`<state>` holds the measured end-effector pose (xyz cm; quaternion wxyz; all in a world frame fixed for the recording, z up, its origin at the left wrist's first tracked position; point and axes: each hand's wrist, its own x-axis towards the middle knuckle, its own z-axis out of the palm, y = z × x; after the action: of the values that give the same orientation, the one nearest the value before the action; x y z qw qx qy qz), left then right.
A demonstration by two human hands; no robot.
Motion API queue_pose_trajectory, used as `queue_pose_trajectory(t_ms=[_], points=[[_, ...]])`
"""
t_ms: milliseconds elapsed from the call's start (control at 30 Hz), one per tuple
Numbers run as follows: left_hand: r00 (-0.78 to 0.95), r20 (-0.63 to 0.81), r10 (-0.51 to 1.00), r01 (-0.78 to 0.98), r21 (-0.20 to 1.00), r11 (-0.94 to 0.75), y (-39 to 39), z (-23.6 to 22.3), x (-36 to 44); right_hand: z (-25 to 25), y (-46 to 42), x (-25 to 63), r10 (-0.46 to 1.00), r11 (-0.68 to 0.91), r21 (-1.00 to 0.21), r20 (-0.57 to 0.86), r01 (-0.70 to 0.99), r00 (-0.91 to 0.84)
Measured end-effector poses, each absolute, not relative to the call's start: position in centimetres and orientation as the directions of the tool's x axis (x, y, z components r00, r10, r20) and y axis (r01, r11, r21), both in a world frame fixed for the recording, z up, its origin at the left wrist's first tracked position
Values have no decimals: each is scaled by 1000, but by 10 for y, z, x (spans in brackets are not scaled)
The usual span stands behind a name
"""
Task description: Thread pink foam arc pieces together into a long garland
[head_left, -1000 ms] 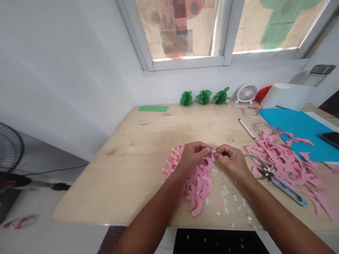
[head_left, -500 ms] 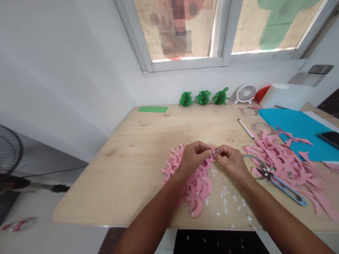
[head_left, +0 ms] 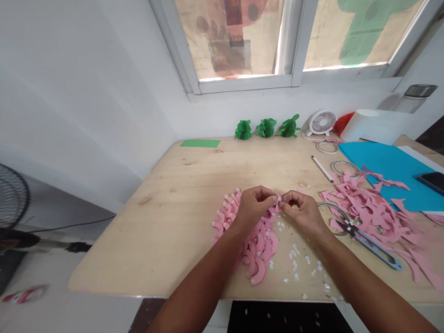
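Note:
A small pink paper piece is pinched between my two hands, above the table near the middle. My left hand grips its left side with thumb and forefinger. On its right side, the fingertips of my right hand close on the same piece. Just below and left of the hands lies a pile of curved pink paper pieces, several with small white bits at their ends. My left hand and forearm cover part of that pile. Small white scraps are scattered on the wood between my forearms.
On the right lie pink paper offcuts, blue-handled scissors, tape rolls, a white pen, blue sheets and a phone. Green paper figures, a small white fan and a green strip are along the back.
Both hands stay almost in place, with only slight finger movement on the pink piece. The camera view shifted a little early on.

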<state>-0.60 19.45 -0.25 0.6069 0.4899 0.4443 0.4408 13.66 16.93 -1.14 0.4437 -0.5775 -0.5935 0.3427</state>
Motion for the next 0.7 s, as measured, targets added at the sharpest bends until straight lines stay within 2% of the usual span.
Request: queue_pose_trajectory(t_ms=[467,700], points=[[186,-110,976,-240,958,154,199,-7,-9,-10,168,136,993,85,-937,106,340,42],[205,-131,970,-222,959,176,199,-4,-10,-9,169,138,985,129,-957,154,261,79]])
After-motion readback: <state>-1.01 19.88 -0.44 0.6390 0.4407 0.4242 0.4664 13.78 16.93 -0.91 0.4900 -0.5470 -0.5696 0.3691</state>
